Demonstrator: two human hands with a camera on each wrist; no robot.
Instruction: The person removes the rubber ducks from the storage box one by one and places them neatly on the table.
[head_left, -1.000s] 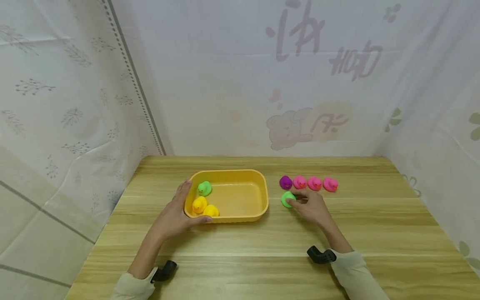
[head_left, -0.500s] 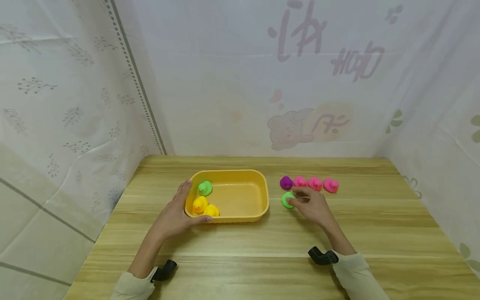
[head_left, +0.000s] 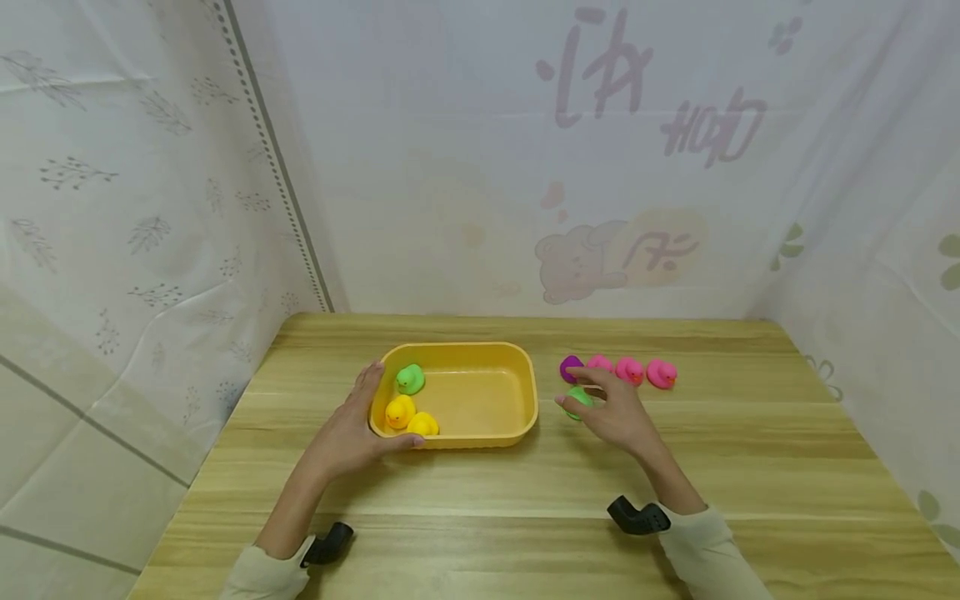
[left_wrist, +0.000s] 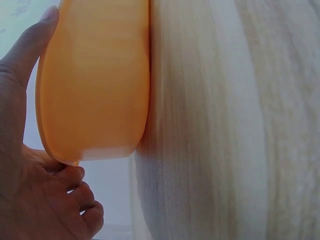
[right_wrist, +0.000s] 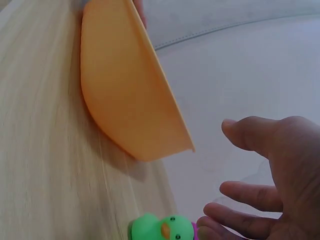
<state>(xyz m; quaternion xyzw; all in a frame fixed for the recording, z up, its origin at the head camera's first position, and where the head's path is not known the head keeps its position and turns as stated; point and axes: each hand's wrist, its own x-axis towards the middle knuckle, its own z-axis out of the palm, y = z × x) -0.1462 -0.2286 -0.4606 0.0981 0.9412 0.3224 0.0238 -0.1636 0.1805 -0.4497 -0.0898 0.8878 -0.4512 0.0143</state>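
Observation:
A yellow plastic tray (head_left: 480, 400) stands on the wooden table, and my left hand (head_left: 348, 429) holds its left end, thumb along the near rim and fingers at the left side. Inside, at the left, sit a green rubber duck (head_left: 410, 379) and two yellow rubber ducks (head_left: 400, 412). Right of the tray, my right hand (head_left: 615, 412) is over another green rubber duck (head_left: 577, 403), thumb and fingers spread apart. In the right wrist view that green duck (right_wrist: 157, 229) stands on the table beyond the fingertips, with nothing in the hand.
Behind the right hand a purple duck (head_left: 570, 365) and three pink ducks (head_left: 662, 373) stand in a row, partly covered by the fingers. A printed cloth (head_left: 450, 183) hangs behind the table (head_left: 480, 517). Each wrist carries a black camera mount (head_left: 637, 516).
My right thumb and fingers have spread away from the green duck, and the hand has shifted slightly left over it. The left hand and tray have stayed in place.

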